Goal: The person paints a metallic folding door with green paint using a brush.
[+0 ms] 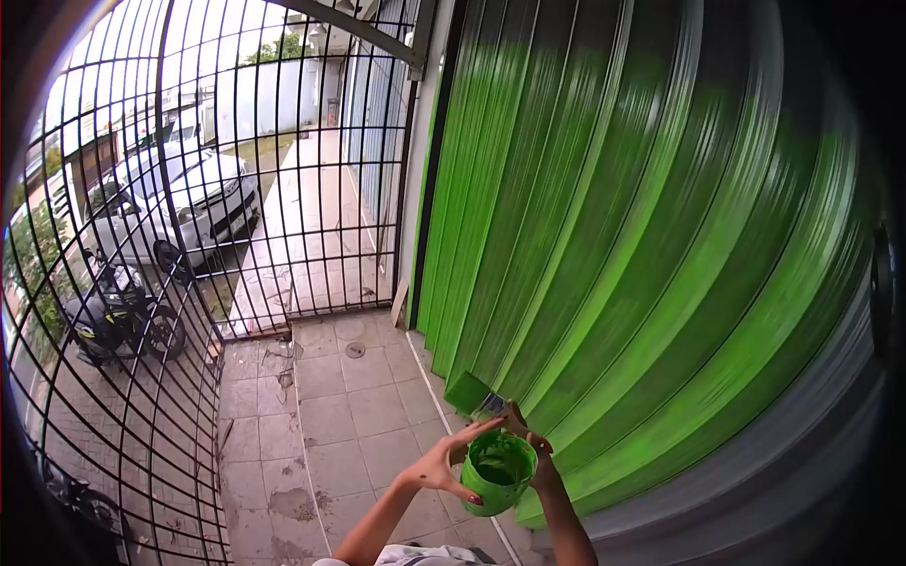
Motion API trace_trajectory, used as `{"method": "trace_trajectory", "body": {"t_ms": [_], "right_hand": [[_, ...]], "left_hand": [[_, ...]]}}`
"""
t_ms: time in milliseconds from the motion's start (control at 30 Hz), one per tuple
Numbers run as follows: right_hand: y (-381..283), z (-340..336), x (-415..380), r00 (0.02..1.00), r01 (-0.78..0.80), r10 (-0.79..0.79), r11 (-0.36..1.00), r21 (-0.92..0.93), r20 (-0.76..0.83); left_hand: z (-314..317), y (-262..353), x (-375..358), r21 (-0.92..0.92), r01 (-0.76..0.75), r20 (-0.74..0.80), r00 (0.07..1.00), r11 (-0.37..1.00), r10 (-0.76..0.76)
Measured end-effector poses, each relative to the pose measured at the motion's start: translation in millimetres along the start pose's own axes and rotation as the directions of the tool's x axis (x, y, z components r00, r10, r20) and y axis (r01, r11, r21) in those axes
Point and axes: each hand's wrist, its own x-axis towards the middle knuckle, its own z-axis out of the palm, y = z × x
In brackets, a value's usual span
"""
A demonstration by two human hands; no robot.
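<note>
My left hand point(442, 469) is wrapped around the side of a small paint pot point(493, 502), its thumb at the front and its fingers by the rim. Green paint coats the pot, and some lies inside. Just beyond the pot, my right hand point(530, 441) is closed on a paintbrush point(468, 392), partly hidden behind the pot. The brush's wide head is covered in green and points away to the left. To the right rises a corrugated metal shutter point(566, 274), streaked with bright green over dark grey.
Black gate bars point(311, 217) stand ahead and along the left. Worn floor tiles point(359, 415) lie below, with a small round drain point(355, 350). Outside the bars are a motorcycle point(118, 316) and a white car point(189, 198).
</note>
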Motion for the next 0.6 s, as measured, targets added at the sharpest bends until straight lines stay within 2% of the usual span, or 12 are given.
{"method": "trace_trajectory", "body": {"t_ms": [67,133,167,233,333,400,467,533,600], "right_hand": [[22,-6,-7,0.997,-0.061,0.045,0.953,-0.296,-0.061],[14,8,-8,0.997,-0.042,0.027,0.974,-0.222,-0.070],[11,24,-6,0.999,0.030,-0.030,1.000,0.008,-0.038],[3,38,-9,0.994,0.106,-0.101,0.955,0.278,-0.031],[32,4,-38,0.989,0.142,-0.147,0.947,0.289,-0.003],[58,-20,-78,0.951,0.163,-0.088,0.957,0.241,-0.295],[60,-18,-119,0.842,0.079,-0.027,0.994,0.073,-0.539],[50,-6,-156,0.697,0.077,0.004,0.994,0.080,-0.718],[38,4,-186,0.604,0.098,0.059,0.984,0.147,-0.795]], "left_hand": [[-3,5,-10,0.049,0.023,-0.005,1.000,0.999,-0.023],[1,11,-15,0.030,0.032,-0.019,0.999,0.999,-0.032],[-1,18,-14,0.007,0.039,-0.030,0.999,0.999,-0.039],[1,25,-15,-0.024,0.022,-0.054,0.998,0.999,-0.023],[-8,20,-20,0.116,-0.009,-0.054,0.998,0.993,0.016],[-13,26,-27,0.083,0.002,-0.081,0.997,0.997,0.005],[-22,24,-35,0.026,-0.004,-0.081,0.997,1.000,0.006],[-27,24,-44,-0.041,0.032,-0.131,0.991,0.999,-0.037],[-32,29,-49,-0.059,0.047,-0.153,0.987,0.997,-0.055]]}}
